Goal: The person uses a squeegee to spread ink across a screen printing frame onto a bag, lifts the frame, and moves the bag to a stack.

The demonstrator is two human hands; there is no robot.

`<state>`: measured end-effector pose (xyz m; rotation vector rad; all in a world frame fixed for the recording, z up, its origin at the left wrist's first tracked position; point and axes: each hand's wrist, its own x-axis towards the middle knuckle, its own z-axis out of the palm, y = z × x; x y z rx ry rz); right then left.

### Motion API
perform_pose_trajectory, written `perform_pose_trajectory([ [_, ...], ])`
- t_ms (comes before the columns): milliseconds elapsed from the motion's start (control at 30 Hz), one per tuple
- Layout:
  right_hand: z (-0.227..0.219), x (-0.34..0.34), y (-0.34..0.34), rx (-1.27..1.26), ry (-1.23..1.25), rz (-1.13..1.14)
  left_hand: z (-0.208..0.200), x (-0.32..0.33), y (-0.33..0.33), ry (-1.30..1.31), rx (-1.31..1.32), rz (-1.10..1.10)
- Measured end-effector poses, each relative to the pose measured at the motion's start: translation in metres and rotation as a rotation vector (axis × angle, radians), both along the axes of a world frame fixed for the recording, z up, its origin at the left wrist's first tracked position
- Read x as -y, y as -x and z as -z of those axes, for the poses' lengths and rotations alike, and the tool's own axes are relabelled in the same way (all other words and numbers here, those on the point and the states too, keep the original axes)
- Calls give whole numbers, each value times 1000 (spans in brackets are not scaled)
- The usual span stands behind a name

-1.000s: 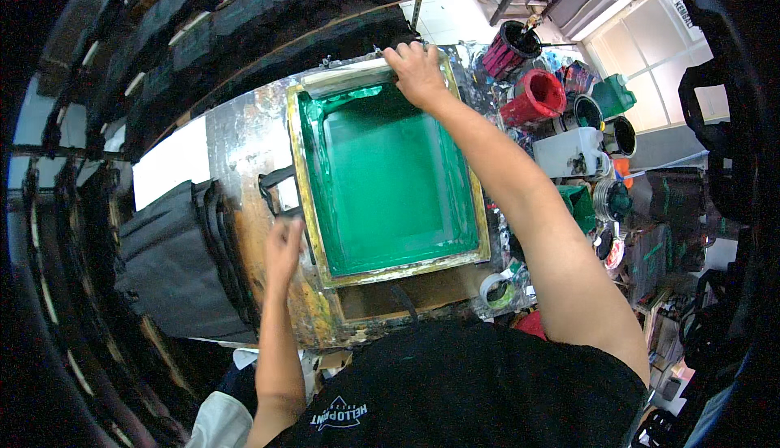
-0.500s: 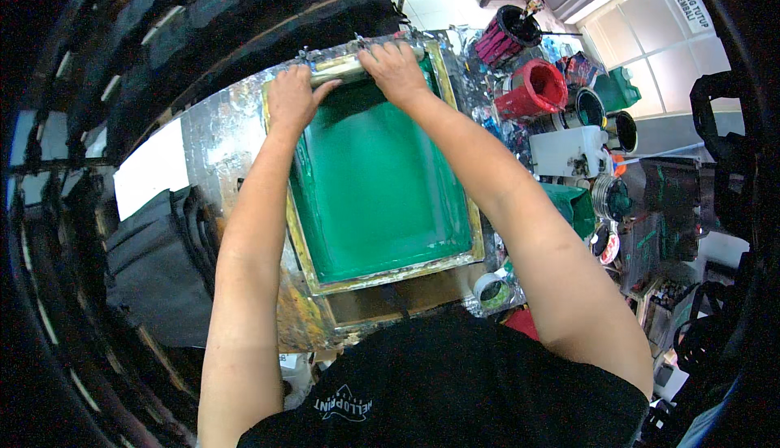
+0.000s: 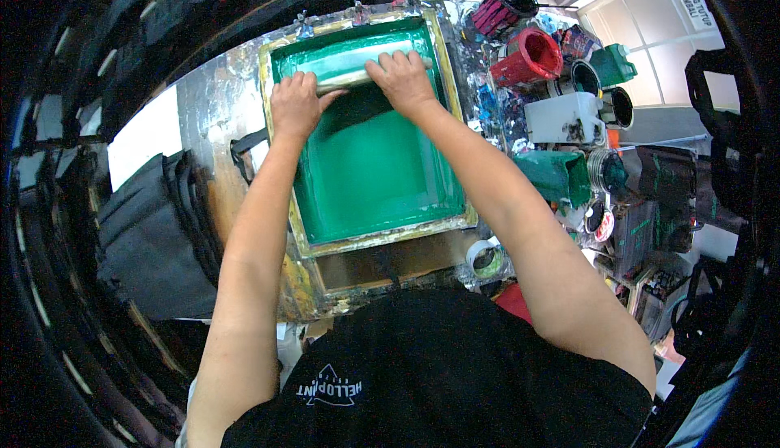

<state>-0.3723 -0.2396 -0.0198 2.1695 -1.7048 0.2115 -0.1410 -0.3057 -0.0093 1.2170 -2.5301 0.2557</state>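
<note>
A screen printing frame (image 3: 366, 241) with a yellowed wooden rim lies on the work table, its mesh (image 3: 374, 172) coated in green ink. Across the far part of the mesh stands a squeegee (image 3: 345, 82) with a pale handle. My left hand (image 3: 294, 105) grips the handle's left end, thumb along the near side. Nearer its right end, my right hand (image 3: 402, 81) has its fingers curled over the top. The squeegee's blade is hidden under the handle and in dark shadow. Wet ink shines on the mesh beyond it.
Clamps (image 3: 359, 13) hold the frame's far edge. On the right stand a red ink pot (image 3: 528, 56), a white jerrycan (image 3: 561, 119), a green container (image 3: 561, 176) and a tape roll (image 3: 485, 258). Black fabric pieces (image 3: 154, 237) are stacked at the left, near a white sheet (image 3: 148, 139).
Both hands have drawn the squeegee from the frame's far edge a short way toward me, baring glossy green mesh behind it. My view has shifted slightly, so the frame appears higher.
</note>
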Motion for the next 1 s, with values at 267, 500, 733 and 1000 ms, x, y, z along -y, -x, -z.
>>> perform_pose_trajectory([
  [267, -2, -93, -29, 10, -29, -1, -3, -93, -29, -24, -10, 2],
  [500, -7, -173, -52, 34, -105, 29, -3, -169, -50, -53, -35, 27],
  [733, -15, -243, -73, 67, -108, 35, -6, -234, -70, -113, -30, 48],
  [1000, -21, -262, -78, 61, -128, 33, -14, -254, -75, -222, -50, 10],
])
